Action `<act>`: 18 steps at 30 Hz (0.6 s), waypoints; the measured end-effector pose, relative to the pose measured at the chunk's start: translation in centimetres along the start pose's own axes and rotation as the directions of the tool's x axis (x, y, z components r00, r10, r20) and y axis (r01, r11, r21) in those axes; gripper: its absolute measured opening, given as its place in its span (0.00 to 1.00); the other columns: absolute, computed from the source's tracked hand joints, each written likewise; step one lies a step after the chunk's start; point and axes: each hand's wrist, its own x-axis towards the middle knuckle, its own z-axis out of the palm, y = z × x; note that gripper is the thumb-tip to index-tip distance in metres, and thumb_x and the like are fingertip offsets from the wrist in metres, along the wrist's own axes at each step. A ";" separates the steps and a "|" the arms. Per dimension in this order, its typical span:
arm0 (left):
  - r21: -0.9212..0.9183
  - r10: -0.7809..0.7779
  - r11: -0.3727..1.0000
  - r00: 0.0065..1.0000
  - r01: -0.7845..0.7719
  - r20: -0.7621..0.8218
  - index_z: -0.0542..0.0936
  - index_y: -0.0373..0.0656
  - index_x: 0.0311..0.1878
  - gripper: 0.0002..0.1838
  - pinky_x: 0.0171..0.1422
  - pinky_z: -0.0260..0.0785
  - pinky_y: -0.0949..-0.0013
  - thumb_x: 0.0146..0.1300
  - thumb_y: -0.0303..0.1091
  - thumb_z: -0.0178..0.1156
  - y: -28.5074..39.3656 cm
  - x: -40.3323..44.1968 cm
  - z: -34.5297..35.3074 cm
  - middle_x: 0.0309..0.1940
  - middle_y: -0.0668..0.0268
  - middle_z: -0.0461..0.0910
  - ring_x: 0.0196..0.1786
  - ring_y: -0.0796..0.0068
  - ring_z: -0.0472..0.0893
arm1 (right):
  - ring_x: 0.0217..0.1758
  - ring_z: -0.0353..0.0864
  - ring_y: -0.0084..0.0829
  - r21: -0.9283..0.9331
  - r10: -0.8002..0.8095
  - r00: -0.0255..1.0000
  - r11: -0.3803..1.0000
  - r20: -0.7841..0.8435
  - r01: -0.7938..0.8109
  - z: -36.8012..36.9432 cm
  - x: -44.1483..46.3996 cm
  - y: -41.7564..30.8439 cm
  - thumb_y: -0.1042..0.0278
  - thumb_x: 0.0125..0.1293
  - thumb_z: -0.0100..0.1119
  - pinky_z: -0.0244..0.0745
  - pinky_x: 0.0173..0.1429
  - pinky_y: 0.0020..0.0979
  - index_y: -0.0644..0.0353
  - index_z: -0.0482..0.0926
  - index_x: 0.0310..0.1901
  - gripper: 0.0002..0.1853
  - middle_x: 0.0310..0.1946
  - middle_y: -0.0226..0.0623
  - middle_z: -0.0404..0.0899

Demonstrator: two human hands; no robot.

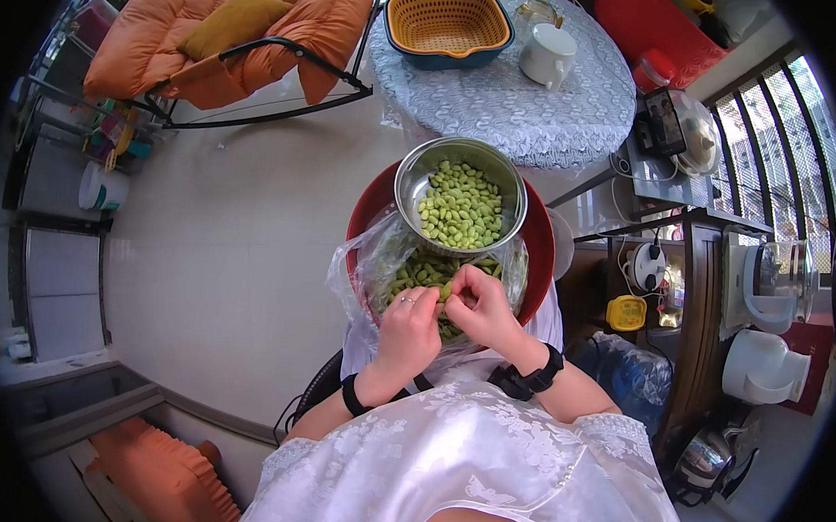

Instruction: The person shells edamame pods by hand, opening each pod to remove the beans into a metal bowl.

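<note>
My left hand (409,333) and my right hand (483,310) meet above a clear plastic bag (350,258). Pinched between the fingertips of both is a green bean pod (446,291). Similar green pods (413,276) lie in the bag, partly hidden by my hands. The bag rests inside a large red basin (542,237). Just beyond my fingers, a metal pot (515,186) holds many shelled green beans (460,205) and sits over the far part of the basin.
Ahead is a round table with a patterned cloth (462,104), carrying a yellow basket (445,20) in a blue one, and a white mug (548,56). An orange cushioned chair (307,23) stands at far left. Wooden shelving (700,311) with appliances is on the right.
</note>
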 end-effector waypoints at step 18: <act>0.062 0.015 0.998 0.999 -0.012 -0.048 0.83 0.39 0.43 0.11 0.50 0.76 0.55 0.55 0.25 0.71 -0.2 0.6 -1.4 0.40 0.57 0.84 0.46 0.53 0.82 | 0.21 0.66 0.10 -0.030 0.102 0.993 0.994 -0.068 -0.104 0.1 -0.2 0.8 0.71 0.61 0.67 0.60 0.25 0.21 0.65 0.80 0.33 0.07 0.20 0.21 0.74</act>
